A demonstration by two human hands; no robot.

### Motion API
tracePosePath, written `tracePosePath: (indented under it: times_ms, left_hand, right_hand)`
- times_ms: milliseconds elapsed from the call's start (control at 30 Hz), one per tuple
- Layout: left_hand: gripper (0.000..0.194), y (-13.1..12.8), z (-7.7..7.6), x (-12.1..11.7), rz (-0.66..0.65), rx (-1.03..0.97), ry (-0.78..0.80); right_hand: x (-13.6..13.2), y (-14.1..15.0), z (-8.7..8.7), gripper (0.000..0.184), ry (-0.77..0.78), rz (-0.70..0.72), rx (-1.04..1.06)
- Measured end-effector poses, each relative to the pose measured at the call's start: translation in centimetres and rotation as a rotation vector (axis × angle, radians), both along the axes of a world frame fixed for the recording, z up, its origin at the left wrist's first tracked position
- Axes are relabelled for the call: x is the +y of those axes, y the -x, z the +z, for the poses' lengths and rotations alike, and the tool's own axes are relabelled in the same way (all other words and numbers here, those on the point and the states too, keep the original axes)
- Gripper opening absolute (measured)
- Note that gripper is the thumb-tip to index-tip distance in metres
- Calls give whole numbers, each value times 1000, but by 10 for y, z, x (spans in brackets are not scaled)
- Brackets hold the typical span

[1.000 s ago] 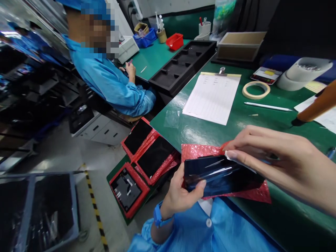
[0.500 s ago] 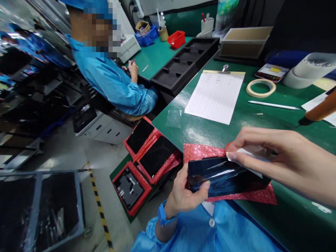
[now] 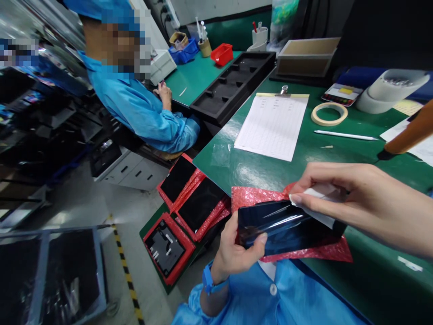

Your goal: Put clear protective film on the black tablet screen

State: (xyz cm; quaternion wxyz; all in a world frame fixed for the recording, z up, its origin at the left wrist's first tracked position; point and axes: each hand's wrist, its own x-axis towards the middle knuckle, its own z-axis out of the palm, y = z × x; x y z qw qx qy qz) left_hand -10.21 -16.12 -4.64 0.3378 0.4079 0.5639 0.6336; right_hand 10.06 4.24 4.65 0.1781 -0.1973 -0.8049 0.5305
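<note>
At far left, a blue-framed cart (image 3: pixel 50 271) is standing on the floor beside a yellow-and-black stripe (image 3: pixel 126 275). Further right, a co-worker in a blue coat (image 3: pixel 145 113) is sitting at a second green table (image 3: pixel 196 76), one hand (image 3: pixel 164 92) resting near its edge. Below that person, three dark panels on red bubble wrap (image 3: pixel 189 203) are lying on a low shelf beside the near table (image 3: pixel 338 149).

Left hand (image 3: pixel 237 250): it is curling closed around the left end of a dark glossy screen panel (image 3: pixel 280 225), thumb lying on the top face and fingers underneath. A blue wristband (image 3: pixel 208 282) is circling the wrist. The panel is being held just above the near edge of the table, over a sheet of red bubble wrap (image 3: pixel 253 196) that is lying on the table.

Right hand (image 3: pixel 352 198): it is reaching in from the right, fingers pinched together on a small white wipe (image 3: pixel 318 198) and pressing it on the upper right part of the panel.

Behind the hands, a clipboard with a printed sheet (image 3: pixel 274 126) is lying flat. To its left, a black compartment tray (image 3: pixel 233 85) is bridging the two tables. Right of the clipboard, a tape roll (image 3: pixel 329 114) and a white pen (image 3: pixel 345 135) are lying well apart from the panel.
</note>
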Motion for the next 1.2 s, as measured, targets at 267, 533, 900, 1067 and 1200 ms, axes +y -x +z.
tracePosePath:
  times_ms: [267,533,900,1067,1200]
  left_hand:
    - [37,-5,-18,-7,36,44,-23]
    - [36,2,4,2,-17,4,27]
    - [39,2,13,12,-20,-67,54]
    - [56,3,11,12,-26,-53,115]
    - [52,5,10,16,-31,-63,90]
  right_hand:
    - [-5,15,6,65,-43,-24,14]
    - [32,-7,4,46,-180,88,-31]
    - [40,31,18,36,-134,206,-83]
    - [30,64,26,25,-191,276,-44]
    - [35,76,23,21,-244,304,-34]
